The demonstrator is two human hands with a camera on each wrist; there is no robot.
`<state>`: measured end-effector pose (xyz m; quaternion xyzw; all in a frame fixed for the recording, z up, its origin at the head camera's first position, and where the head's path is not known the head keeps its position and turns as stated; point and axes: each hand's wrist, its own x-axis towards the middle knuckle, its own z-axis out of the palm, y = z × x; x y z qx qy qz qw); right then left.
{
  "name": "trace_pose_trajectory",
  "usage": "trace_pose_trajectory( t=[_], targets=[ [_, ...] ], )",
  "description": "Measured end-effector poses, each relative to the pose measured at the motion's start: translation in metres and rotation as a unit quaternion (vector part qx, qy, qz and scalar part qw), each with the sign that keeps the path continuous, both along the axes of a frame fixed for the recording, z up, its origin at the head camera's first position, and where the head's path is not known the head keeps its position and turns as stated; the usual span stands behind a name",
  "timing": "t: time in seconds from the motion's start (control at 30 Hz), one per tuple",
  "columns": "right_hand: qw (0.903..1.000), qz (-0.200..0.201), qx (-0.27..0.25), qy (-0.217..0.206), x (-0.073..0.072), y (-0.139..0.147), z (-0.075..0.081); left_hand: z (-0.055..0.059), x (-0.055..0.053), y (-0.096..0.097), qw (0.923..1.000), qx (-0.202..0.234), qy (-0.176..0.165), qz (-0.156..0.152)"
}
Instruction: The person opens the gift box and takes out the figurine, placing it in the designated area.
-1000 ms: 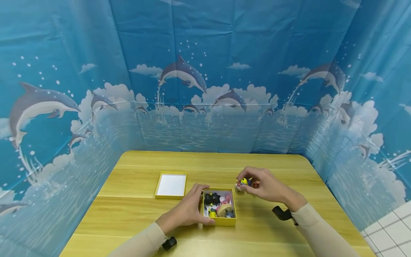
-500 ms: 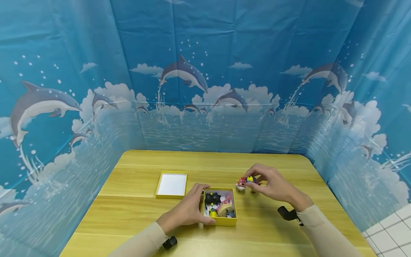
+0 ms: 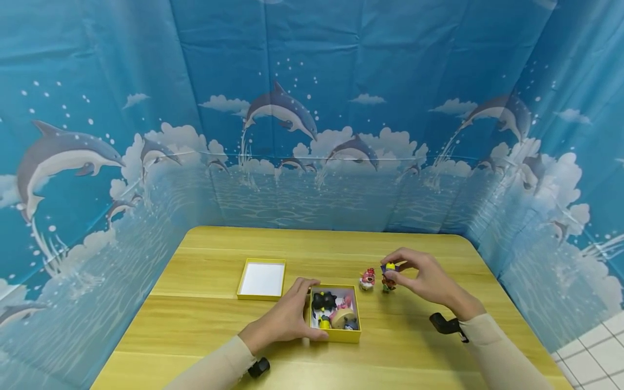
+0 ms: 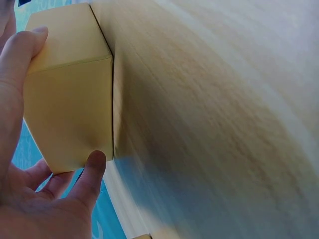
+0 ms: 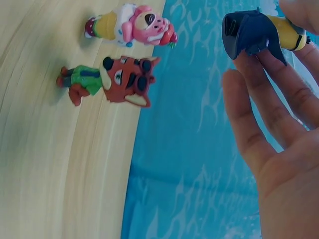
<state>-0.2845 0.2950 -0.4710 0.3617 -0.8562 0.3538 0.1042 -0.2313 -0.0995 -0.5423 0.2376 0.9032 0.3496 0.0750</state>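
Observation:
My left hand (image 3: 287,314) grips the left side of an open yellow box (image 3: 336,337), its thumb along the front wall and fingers toward the back. Inside lie several toy figurines, among them a black one (image 3: 324,301) and a round tan one (image 3: 342,318). Pinched in my right hand (image 3: 429,279) is a yellow minion figurine (image 5: 289,34) with a dark blue cape, raised off the table. Close by, a fox figurine (image 5: 124,82) in a green shirt stands upright. Beside the fox stands a pink bear figurine (image 5: 149,25) with a strawberry on its head.
The yellow-edged lid (image 3: 262,278), white inside, lies on the wooden table (image 3: 205,319) left of and behind the box. A blue dolphin-print curtain (image 3: 312,200) hangs around the table's back and sides.
My right hand has moved right and slightly up with the minion figurine, away from the pink bear, whose whole figure now shows. The left hand keeps its grip on the box.

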Motion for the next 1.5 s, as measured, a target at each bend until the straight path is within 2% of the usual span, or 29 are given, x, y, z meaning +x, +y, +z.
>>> trace_pose_trajectory(
  t=[0.27, 0.73, 1.13, 1.5],
  targets=[
    [0.9990, -0.044, 0.005, 0.003, -0.004, 0.013, -0.007, -0.004, -0.002, -0.001, 1.0000, 0.003, 0.003, -0.001],
    [0.9955, -0.090, -0.006, -0.029, -0.012, 0.039, -0.023, -0.002, 0.000, 0.001, 0.9999, -0.004, 0.010, 0.001],
    [0.9907, -0.113, 0.003, -0.076, -0.014, 0.057, -0.035, -0.003, 0.000, 0.000, 0.9998, -0.006, 0.021, -0.003],
    [0.9865, -0.110, 0.011, -0.121, -0.019, 0.063, -0.051, -0.003, -0.001, 0.000, 0.9999, -0.005, 0.013, -0.001]
  ],
)
